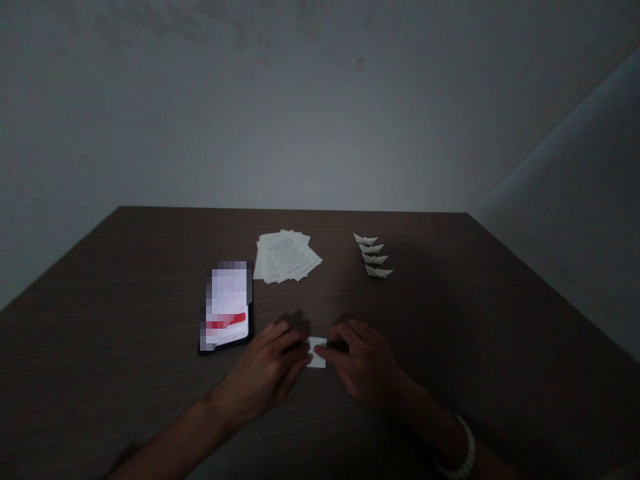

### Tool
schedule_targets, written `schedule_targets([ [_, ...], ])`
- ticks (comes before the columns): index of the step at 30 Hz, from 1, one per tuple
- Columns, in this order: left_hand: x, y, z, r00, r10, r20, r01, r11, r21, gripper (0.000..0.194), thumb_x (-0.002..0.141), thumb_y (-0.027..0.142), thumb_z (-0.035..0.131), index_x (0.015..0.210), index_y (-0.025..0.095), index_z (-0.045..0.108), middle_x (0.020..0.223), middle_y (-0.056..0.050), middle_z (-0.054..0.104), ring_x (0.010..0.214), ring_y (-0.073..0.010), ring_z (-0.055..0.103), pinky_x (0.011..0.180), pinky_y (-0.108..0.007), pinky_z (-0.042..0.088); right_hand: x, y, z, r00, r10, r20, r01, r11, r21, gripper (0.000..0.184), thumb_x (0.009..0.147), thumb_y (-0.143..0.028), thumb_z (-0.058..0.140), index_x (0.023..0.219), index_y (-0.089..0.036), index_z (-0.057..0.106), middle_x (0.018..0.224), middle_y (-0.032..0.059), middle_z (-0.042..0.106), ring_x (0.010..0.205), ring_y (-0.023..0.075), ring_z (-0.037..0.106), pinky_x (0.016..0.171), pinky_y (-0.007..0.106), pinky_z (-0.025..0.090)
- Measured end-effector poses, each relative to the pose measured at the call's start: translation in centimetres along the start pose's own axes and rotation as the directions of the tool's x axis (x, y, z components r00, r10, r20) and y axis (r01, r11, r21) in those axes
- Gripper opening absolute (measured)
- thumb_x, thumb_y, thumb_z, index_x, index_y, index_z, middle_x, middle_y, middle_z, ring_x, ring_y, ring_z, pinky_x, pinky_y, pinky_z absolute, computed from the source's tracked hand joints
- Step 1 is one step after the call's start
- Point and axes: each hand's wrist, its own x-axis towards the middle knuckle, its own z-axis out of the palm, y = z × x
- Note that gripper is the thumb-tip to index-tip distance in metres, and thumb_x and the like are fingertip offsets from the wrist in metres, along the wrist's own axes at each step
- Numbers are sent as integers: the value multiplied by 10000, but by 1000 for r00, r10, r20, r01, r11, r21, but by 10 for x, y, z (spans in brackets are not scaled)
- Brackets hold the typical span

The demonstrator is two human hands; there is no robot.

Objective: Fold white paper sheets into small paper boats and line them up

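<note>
A small folded piece of white paper [317,361] lies on the table between my hands. My left hand [273,363] grips its left edge, the fingers bent and close together. My right hand [367,360] comes from the other side, its thumb pressed on the face of the paper and its other fingers curled above. Part of the paper is hidden under the fingertips. A pale band [463,447] circles my right wrist.
Beyond my left hand lies a fanned stack of printed paper sheets [285,257]. Several small folded paper boats [379,272] stand in a row at the back right. A lit phone [230,293] rests left of my hands on the dark wooden table [125,287]. A wall [300,133] rises behind.
</note>
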Motion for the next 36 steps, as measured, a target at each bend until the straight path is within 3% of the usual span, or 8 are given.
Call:
schedule_targets([
  [6, -3, 0, 4, 999, 28, -24, -26, 996, 84, 211, 950, 193, 460, 963, 156, 667, 987, -71, 633, 881, -231, 528, 743, -400, 468, -3, -1, -2, 993, 120, 1, -120, 992, 27, 366, 799, -112, 571, 1121, -275, 629, 935, 50, 527, 865, 204, 455, 724, 328, 354],
  [12, -5, 0, 3, 999, 40, -29, -38, 996, 77, 218, 939, 155, 451, 1030, 144, 649, 1073, -84, 624, 934, -236, 531, 801, -406, 483, -4, 0, -3, 990, 142, 19, -143, 988, 51, 375, 792, -115, 565, 1134, -258, 621, 964, 56, 529, 885, 209, 460, 736, 334, 369],
  [18, -4, -2, 0, 999, -3, -36, 2, 1000, -17, 217, 938, 169, 462, 1046, 174, 650, 1020, -70, 625, 906, -225, 525, 780, -399, 479, -2, 3, -2, 998, 61, 11, -62, 998, 19, 350, 809, -123, 559, 1141, -223, 606, 980, 55, 554, 902, 213, 458, 767, 343, 364],
  [23, -3, -2, 2, 998, -26, -49, 23, 998, -59, 201, 931, 176, 480, 994, 188, 671, 974, -61, 617, 892, -212, 522, 780, -387, 465, 1, 3, -3, 994, -72, 77, 74, 997, -30, 361, 878, -159, 527, 1231, -231, 546, 1022, 50, 578, 887, 207, 459, 740, 339, 342],
  [28, -2, 0, -1, 999, -31, -28, 29, 996, -82, 208, 926, 159, 473, 969, 183, 675, 975, -68, 611, 887, -214, 524, 777, -390, 464, 2, 2, -3, 975, -192, 108, 198, 979, -55, 428, 856, -155, 563, 1270, -253, 515, 1184, 44, 568, 954, 218, 458, 772, 356, 323],
  [36, -2, -6, -6, 1000, -11, 28, 13, 998, -69, 227, 918, 133, 467, 988, 198, 673, 1022, -62, 634, 916, -217, 533, 783, -390, 441, 3, 0, -5, 979, -143, 148, 146, 989, -8, 437, 862, -161, 568, 1276, -288, 509, 1227, 19, 573, 998, 215, 457, 785, 359, 320],
])
